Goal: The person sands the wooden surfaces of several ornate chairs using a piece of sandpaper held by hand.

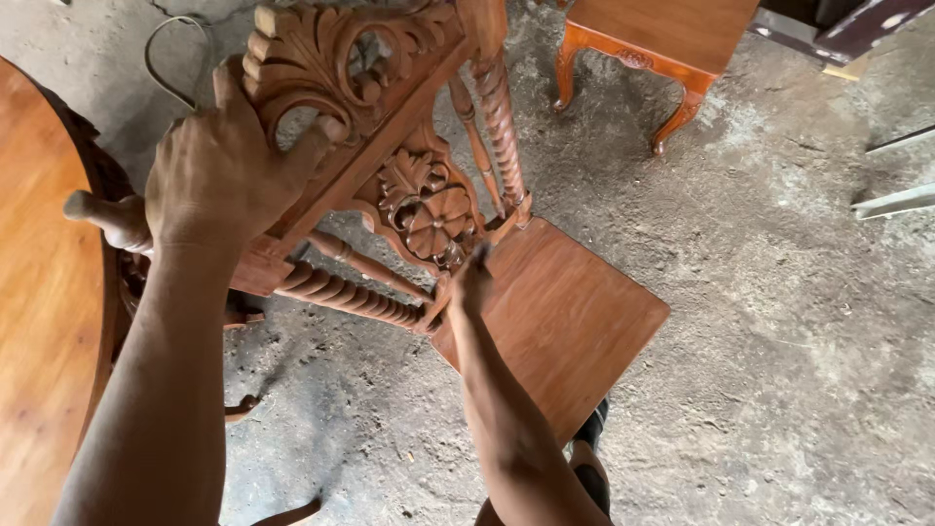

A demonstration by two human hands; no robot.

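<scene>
Seen from the head camera, the left hand point(219, 166) is clamped over the top rail of a reddish-brown carved wooden chair point(419, 205), fingers curled into the scrollwork crest, holding the chair tipped toward the person. The right hand point(470, 282) is pressed against the foot of the carved flower panel, just where the backrest meets the flat square seat point(565, 312); whether its fingers grip something small there I cannot tell. The step in hand looks like close work on the carving while the chair is steadied; a next move would call for keeping the left grip firm. Counted: one chair, two twisted spindles flanking the panel, one glossy brown round tabletop point(39, 292) left of the left hand, one small curved-leg wooden table point(653, 39) beyond the right, all on the grey concrete floor point(779, 341).
</scene>
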